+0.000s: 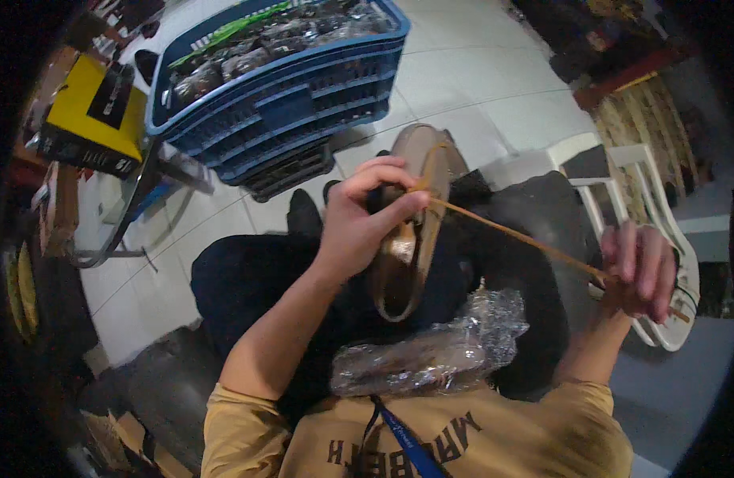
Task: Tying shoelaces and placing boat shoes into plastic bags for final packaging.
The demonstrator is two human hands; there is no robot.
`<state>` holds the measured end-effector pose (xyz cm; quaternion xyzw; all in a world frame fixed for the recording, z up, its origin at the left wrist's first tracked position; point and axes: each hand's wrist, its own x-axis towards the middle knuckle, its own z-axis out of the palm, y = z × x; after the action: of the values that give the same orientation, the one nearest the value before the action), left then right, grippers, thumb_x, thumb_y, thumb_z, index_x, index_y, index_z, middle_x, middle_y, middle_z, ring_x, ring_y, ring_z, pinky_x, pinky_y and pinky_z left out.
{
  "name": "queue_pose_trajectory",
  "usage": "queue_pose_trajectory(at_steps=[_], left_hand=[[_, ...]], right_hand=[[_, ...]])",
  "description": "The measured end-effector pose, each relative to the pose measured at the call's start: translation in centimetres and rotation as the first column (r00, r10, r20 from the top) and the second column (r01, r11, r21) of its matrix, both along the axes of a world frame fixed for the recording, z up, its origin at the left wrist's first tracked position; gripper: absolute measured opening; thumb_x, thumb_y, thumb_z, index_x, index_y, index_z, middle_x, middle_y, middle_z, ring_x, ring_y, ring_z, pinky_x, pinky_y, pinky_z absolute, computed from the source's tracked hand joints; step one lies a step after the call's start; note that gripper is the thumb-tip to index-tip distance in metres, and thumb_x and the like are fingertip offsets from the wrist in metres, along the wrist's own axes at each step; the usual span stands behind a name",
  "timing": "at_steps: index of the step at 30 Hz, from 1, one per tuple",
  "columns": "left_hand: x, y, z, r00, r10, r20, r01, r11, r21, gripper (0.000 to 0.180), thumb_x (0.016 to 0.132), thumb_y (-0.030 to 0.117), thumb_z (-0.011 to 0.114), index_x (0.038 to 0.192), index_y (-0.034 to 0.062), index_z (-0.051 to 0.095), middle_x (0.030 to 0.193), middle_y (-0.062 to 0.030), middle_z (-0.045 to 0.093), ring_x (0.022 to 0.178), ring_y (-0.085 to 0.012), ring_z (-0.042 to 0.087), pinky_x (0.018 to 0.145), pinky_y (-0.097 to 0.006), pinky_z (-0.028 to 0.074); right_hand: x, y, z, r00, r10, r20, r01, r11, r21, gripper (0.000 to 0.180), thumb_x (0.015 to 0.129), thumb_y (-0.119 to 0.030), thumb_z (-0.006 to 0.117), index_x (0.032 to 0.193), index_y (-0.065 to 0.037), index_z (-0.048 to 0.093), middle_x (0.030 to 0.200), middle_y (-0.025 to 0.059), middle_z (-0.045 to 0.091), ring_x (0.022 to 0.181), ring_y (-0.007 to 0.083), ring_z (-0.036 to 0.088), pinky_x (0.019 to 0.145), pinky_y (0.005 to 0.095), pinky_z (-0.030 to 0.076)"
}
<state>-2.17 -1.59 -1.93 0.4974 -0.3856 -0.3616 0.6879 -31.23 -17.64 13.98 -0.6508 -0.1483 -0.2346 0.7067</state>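
Observation:
A beige-brown shoe [421,145] stands toe away from me above my lap, its opening toward me. My left hand [363,207] is closed at its lacing, thumb and fingers pinching where a tan shoelace [518,235] comes out. The lace runs in a straight line out to the right, where my right hand [642,267] is closed around it, with a short end sticking out past the fingers. Across my lap lies a clear-plastic-wrapped bundle [415,365]; its contents are hard to make out.
Ahead to the left stands a blue plastic crate [287,107] full of plastic-wrapped items. A yellow and black box [84,111] is left of it. A white plastic chair [676,211] stands close by my right hand. Wooden slats [642,119] are at the far right.

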Motion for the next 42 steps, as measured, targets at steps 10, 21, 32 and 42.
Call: queue_pose_trajectory(at_steps=[10, 21, 32, 42], left_hand=[[0.3, 0.0, -0.4, 0.997, -0.027, 0.071, 0.031, 0.998, -0.059, 0.021, 0.083, 0.011, 0.088, 0.099, 0.0027, 0.076, 0.110, -0.0053, 0.074, 0.132, -0.0246, 0.056, 0.110, -0.039, 0.040], [0.3, 0.1, -0.3, 0.994, -0.013, 0.106, 0.024, 0.995, -0.099, 0.021, 0.082, 0.016, 0.088, 0.098, 0.0062, 0.079, 0.106, -0.0035, 0.077, 0.125, -0.0232, 0.059, 0.109, -0.039, 0.044], [0.6, 0.4, -0.4, 0.991, -0.063, 0.118, 0.077, 0.990, -0.117, 0.022, 0.082, 0.009, 0.086, 0.102, 0.0033, 0.077, 0.113, -0.0080, 0.076, 0.136, -0.0288, 0.053, 0.113, -0.044, 0.040], [0.7, 0.0, -0.9, 0.996, 0.004, 0.084, 0.012, 0.983, -0.184, 0.013, 0.087, 0.011, 0.082, 0.099, 0.0045, 0.080, 0.109, -0.0059, 0.076, 0.123, -0.0241, 0.060, 0.111, -0.040, 0.041]], right_hand=[[5.3, 5.5, -3.5, 0.863, -0.377, -0.337, 0.440, 0.888, 0.135, 0.016, 0.094, -0.011, 0.077, 0.109, -0.004, 0.076, 0.089, 0.0064, 0.068, 0.065, 0.0125, 0.061, 0.059, 0.0239, 0.050], [11.9, 6.2, -8.7, 0.562, -0.590, -0.579, 0.573, 0.783, -0.242, 0.010, 0.094, -0.010, 0.079, 0.101, -0.002, 0.078, 0.081, -0.0075, 0.065, 0.073, -0.0012, 0.052, 0.065, 0.0171, 0.039], [12.5, 5.3, -8.6, 0.587, -0.487, -0.647, 0.478, 0.853, -0.208, 0.007, 0.096, -0.008, 0.076, 0.094, -0.002, 0.073, 0.081, -0.0066, 0.066, 0.073, -0.0015, 0.053, 0.064, 0.0173, 0.040], [13.3, 5.6, -9.3, 0.598, -0.475, -0.646, 0.501, 0.850, -0.161, 0.013, 0.097, -0.007, 0.074, 0.087, -0.005, 0.066, 0.074, -0.0107, 0.053, 0.069, -0.0015, 0.043, 0.060, 0.0187, 0.033]])
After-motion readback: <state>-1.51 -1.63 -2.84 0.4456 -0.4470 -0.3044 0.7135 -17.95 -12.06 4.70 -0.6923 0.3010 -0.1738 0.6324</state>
